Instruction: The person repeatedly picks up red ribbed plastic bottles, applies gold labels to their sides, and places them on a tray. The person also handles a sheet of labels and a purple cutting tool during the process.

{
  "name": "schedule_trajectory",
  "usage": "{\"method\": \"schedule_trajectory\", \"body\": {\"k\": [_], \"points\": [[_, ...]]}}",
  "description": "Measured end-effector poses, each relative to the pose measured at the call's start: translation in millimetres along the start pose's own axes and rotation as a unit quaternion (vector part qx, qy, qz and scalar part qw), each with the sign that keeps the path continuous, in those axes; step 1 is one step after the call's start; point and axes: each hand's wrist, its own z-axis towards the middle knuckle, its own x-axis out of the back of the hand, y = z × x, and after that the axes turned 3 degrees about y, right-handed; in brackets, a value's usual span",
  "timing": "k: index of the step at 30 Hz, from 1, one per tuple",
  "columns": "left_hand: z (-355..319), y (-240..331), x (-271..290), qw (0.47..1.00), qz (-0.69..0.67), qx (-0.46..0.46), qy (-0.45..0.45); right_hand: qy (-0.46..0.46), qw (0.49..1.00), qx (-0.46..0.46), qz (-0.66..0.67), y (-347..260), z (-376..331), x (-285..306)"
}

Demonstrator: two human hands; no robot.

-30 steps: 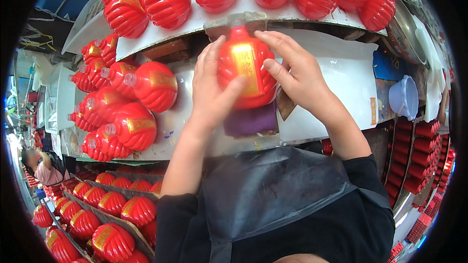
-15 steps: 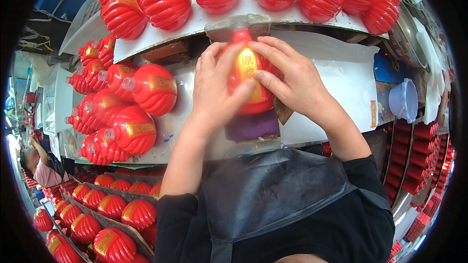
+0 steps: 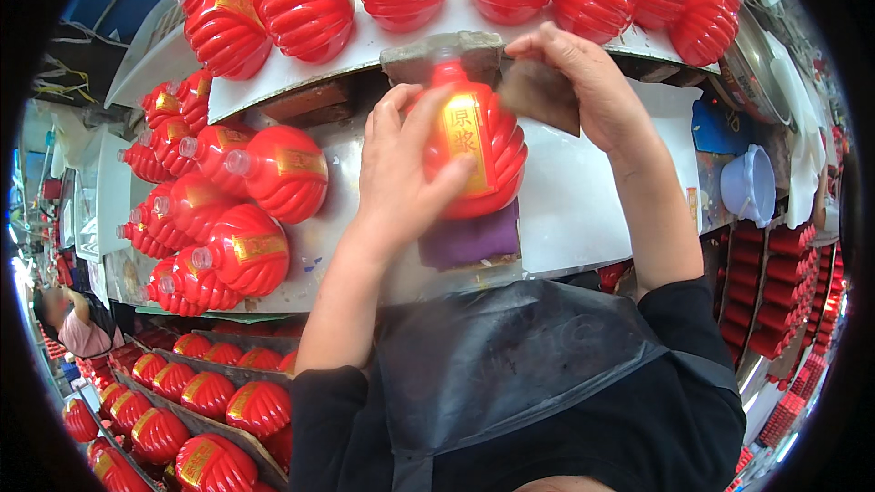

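Note:
A red ribbed bottle (image 3: 501,164) with a gold label lies on its back in front of me, its neck toward a grey block (image 3: 483,50). Beneath its base shows a purple cloth pad (image 3: 474,239). My left hand (image 3: 406,159) holds the bottle's left side, the thumb over the label's edge. Off to the bottle's upper right, my right hand (image 3: 597,87) pinches a flat brown piece (image 3: 540,96), like a scraper, blurred by motion.
Several red bottles (image 3: 287,173) lie at the left of the table, and more stand on a white shelf (image 3: 246,96) at the back. A white sheet (image 3: 574,228) covers the right side, near a pale blue bucket (image 3: 749,187). Racks of bottles (image 3: 205,394) fill the lower left.
My right hand has lifted off the label and moved up and right, carrying the brown piece. My left hand stays on the bottle, and the label is more exposed.

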Motion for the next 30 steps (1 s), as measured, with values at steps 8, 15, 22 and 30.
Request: {"method": "schedule_trajectory", "body": {"k": [8, 15, 22, 30], "points": [[-6, -6, -6, 0.999, -0.042, 0.005, 0.031, 0.019, 0.769, 0.48, -0.422, 10, -1, -31], [-16, -14, -15, 0.972, -0.209, 0.062, 0.083, -0.133, 0.657, 0.619, -0.409, 48, -68, -33], [-18, -15, -19, 0.975, -0.187, 0.062, 0.105, 0.031, 0.807, 0.491, -0.327, 53, -74, -19], [-18, -14, -18, 0.969, -0.207, 0.076, 0.108, -0.071, 0.728, 0.564, -0.383, 80, -90, -25]]}}
